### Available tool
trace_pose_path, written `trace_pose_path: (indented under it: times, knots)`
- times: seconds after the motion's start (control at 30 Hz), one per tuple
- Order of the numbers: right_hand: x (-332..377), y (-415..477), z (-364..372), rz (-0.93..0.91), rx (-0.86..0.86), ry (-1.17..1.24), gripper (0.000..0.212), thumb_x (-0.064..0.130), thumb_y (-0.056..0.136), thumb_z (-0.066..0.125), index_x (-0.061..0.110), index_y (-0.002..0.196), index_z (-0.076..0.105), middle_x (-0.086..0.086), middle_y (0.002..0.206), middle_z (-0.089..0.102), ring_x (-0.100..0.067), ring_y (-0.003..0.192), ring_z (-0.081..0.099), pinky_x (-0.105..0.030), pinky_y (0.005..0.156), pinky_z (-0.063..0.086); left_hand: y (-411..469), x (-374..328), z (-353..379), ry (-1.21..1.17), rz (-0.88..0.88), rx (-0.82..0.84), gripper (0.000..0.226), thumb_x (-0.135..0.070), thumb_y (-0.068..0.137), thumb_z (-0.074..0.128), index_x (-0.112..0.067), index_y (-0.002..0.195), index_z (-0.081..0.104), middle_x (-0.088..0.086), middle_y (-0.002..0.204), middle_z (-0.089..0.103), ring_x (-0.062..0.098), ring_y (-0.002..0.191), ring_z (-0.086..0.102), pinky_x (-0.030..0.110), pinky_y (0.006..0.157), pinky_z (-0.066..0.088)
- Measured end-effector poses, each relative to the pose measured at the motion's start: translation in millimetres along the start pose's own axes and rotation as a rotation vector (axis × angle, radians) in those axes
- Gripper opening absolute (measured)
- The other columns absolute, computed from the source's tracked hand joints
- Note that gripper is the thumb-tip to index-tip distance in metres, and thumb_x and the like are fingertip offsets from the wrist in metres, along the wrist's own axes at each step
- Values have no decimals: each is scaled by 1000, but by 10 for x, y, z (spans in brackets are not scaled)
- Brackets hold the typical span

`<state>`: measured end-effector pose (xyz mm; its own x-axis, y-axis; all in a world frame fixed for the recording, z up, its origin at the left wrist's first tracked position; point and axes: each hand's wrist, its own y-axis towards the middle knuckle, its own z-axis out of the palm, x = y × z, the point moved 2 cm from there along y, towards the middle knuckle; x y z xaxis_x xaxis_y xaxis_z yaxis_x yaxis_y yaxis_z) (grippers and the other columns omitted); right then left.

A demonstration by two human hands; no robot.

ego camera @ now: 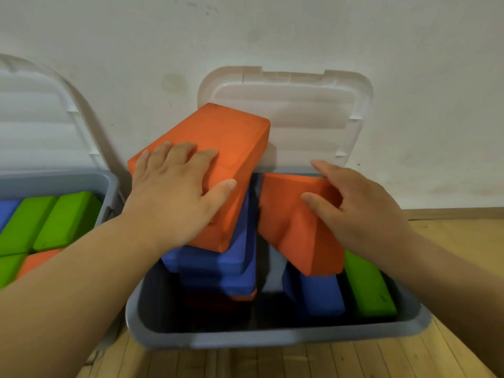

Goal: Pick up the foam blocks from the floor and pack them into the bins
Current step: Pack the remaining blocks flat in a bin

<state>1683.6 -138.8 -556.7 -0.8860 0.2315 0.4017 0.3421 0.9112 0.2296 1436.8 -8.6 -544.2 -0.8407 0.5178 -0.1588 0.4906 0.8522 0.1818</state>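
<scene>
Packing step: the left hand (174, 192) grips the upper block (218, 137), the right hand (362, 214) pinches the lower block (294, 236), over the bin (272, 338). Next, both probably need laying flat below.

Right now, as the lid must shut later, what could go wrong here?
The left hand holds the upper orange block tilted on the blue stack; it may slide off or block the lid. The right hand holds the lower orange block slanted across a blue block; it may jam.
</scene>
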Motion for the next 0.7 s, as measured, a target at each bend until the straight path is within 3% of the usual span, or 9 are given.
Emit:
trace_pose_path:
  times: [0.07, 0.23, 0.4, 0.47, 0.57, 0.63, 0.7]
  knots:
    - [30, 10, 84, -16, 98, -94, 64, 66, 94, 42, 43, 154, 38, 9, 145, 54, -17, 132, 50, -36, 106, 40, 0, 5, -2, -10, 3, -4, 88, -82, 81, 16, -37, 155, 35, 4, 162, 32, 33, 151, 20, 54, 124, 11]
    - [85, 91, 331, 2, 445, -198, 61, 67, 98, 39, 44, 155, 36, 2, 148, 56, -23, 137, 49, -34, 109, 38, -2, 14, -3, -17, 3, -3, 87, -81, 82, 18, -36, 155, 36, 4, 161, 33, 33, 150, 21, 54, 124, 11]
    - [25, 144, 826, -152, 541, -362, 66, 72, 96, 15, 46, 154, 33, 3, 141, 60, -30, 129, 51, -46, 110, 39, -10, 29, -6, -25, 11, 9, 85, -80, 84, 19, -37, 155, 34, 3, 162, 31, 32, 151, 19, 53, 124, 9]
    - [-120, 40, 1171, -185, 570, -500, 83, 78, 86, -5, 46, 155, 30, 1, 135, 61, -32, 127, 50, -47, 109, 36, -16, 37, -9, -36, 12, 12, 84, -79, 85, 20, -37, 155, 34, 2, 163, 30, 32, 152, 18, 52, 125, 9]
    - [-322, 5, 1525, -87, 636, -413, 113, 89, 67, -27, 42, 159, 21, -2, 134, 55, -30, 129, 53, -45, 108, 38, -19, 56, 4, -37, 19, 15, 83, -80, 85, 19, -37, 155, 33, 2, 163, 30, 31, 152, 18, 53, 124, 10]
    - [-289, 29, 1591, -60, 685, -341, 111, 94, 66, -15, 43, 160, 11, -3, 139, 49, -29, 131, 51, -45, 108, 39, -21, 72, 4, -30, 28, 17, 84, -81, 85, 18, -38, 156, 33, 1, 162, 30, 31, 151, 19, 53, 124, 11]
    - [-187, 62, 1552, -43, 671, -210, 95, 91, 77, 18, 45, 159, 5, -2, 147, 45, -27, 135, 48, -44, 112, 36, -31, 97, -18, -21, 43, 22, 85, -84, 84, 17, -41, 156, 31, -1, 162, 29, 28, 151, 19, 52, 123, 13]
